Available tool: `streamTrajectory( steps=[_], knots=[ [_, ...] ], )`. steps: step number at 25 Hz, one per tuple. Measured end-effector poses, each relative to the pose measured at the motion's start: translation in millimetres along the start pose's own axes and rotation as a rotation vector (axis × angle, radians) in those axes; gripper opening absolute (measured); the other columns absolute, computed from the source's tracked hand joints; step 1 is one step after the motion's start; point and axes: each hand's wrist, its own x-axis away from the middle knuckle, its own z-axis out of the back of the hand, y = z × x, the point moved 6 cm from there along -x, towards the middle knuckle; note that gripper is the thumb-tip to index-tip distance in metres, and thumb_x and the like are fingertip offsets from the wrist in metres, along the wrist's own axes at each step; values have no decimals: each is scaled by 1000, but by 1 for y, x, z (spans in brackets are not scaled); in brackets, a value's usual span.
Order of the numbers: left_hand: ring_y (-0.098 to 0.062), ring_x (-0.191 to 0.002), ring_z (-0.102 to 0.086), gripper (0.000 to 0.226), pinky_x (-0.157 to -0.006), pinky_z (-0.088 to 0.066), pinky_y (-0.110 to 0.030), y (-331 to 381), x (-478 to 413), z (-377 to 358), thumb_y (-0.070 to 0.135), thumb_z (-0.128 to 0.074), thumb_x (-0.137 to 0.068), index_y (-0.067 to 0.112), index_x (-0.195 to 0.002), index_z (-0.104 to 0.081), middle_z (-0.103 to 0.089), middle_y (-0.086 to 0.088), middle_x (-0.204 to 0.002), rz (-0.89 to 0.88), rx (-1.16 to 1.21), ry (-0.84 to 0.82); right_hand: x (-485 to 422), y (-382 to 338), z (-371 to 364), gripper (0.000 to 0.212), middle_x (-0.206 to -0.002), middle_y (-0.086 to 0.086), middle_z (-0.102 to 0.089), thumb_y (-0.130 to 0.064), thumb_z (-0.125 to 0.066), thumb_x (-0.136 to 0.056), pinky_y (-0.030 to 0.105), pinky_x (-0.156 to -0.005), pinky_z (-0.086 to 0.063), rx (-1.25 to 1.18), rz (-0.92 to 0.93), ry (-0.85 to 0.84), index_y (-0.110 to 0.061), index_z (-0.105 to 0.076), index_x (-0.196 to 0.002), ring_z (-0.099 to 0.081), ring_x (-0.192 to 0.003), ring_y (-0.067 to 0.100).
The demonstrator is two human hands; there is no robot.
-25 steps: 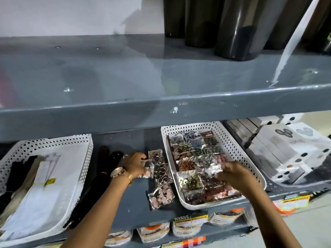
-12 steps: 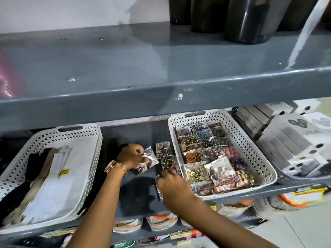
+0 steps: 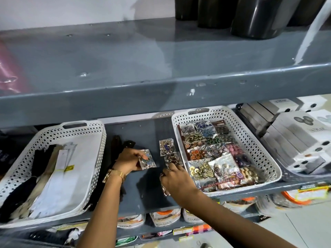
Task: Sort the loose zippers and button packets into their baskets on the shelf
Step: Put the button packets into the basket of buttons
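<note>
Just left of the button basket (image 3: pixel 268 158), the left hand (image 3: pixel 128 161) pinches one packet (image 3: pixel 147 159) for sorting while the right hand (image 3: pixel 176 178) curls around another packet (image 3: pixel 163 185).

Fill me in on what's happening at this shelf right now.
A person is sorting sewing supplies on a grey shelf. The left hand holds a clear button packet in its grip. The right hand reaches onto another packet lying on the shelf, with one more packet just behind it. The right basket is already full of button packets. The left basket holds zippers, and dark zippers lie loose between the baskets.
</note>
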Motion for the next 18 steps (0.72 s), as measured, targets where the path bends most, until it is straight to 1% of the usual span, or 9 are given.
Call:
streamTrajectory(
  steps=[2, 3, 5, 8, 11, 12, 14, 16, 18],
  knots=[
    [-26, -86, -64, 24, -59, -54, -29, -11, 2, 1, 4, -55, -83, 10, -67, -73, -69, -12, -97, 103, 226, 16, -1, 2, 1, 47, -134, 17, -47, -9, -63, -81, 46, -108, -33, -17, 9, 29, -7, -48, -126, -35, -128, 34],
    [-27, -89, -64, 17, -64, -55, -31, -13, 2, 4, 9, -59, -80, 11, -71, -73, -70, -10, -95, 95, 317, 29, -3, 2, 2, 46, -132, 17, -48, -8, -63, -80, 45, -108, -34, -38, 13, 38, -7, -49, -124, -37, -127, 33],
    [-24, -90, -65, 6, -66, -59, -34, -9, 3, 9, 11, -67, -80, 14, -77, -70, -70, -6, -91, -15, 460, 39, -5, 5, 5, 39, -126, 16, -52, -5, -61, -81, 43, -105, -37, -94, 17, 43, -6, -51, -120, -42, -122, 32],
    [-19, -84, -65, 18, -57, -60, -25, 5, 5, 17, 0, -69, -80, 15, -74, -63, -66, -4, -87, -175, 473, 66, -8, 8, 7, 34, -120, 14, -54, -2, -56, -85, 42, -96, -45, -168, 35, 19, -7, -52, -117, -52, -113, 31],
    [-19, -85, -65, 22, -54, -59, -22, 16, 4, 22, -5, -66, -81, 17, -75, -62, -65, -5, -91, -211, 509, 96, -15, 15, 16, 33, -123, 14, -54, -2, -52, -87, 43, -93, -46, -298, 37, 24, -8, -52, -119, -54, -111, 32],
    [-20, -86, -65, 24, -54, -60, -22, 18, 3, 23, -6, -65, -81, 18, -78, -61, -65, -5, -92, -214, 525, 95, -18, 19, 20, 33, -123, 14, -55, -4, -51, -87, 42, -95, -45, -396, 28, 12, -9, -52, -120, -53, -112, 31],
    [-20, -85, -65, 30, -51, -59, -21, 24, 5, 24, -8, -63, -81, 20, -89, -57, -64, -5, -95, -221, 551, 111, -22, 29, 27, 25, -117, 12, -61, -10, -52, -90, 40, -94, -45, -720, 5, -31, -10, -54, -115, -56, -108, 28],
    [-19, -83, -65, 42, -50, -59, -21, 31, 7, 27, -12, -63, -80, 18, -106, -49, -63, -5, -98, -236, 577, 139, -21, 43, 35, 19, -100, 5, -65, -15, -57, -90, 34, -82, -50, -1121, -23, -34, -9, -55, -109, -61, -93, 19],
    [-17, -80, -67, 52, -50, -59, -20, 41, 9, 28, -13, -64, -79, 18, -116, -45, -66, -4, -96, -265, 597, 118, -15, 67, 45, 18, -91, -2, -66, -17, -63, -87, 22, -68, -53, -1436, -73, 42, -13, -57, -103, -63, -79, 9]
  ],
)
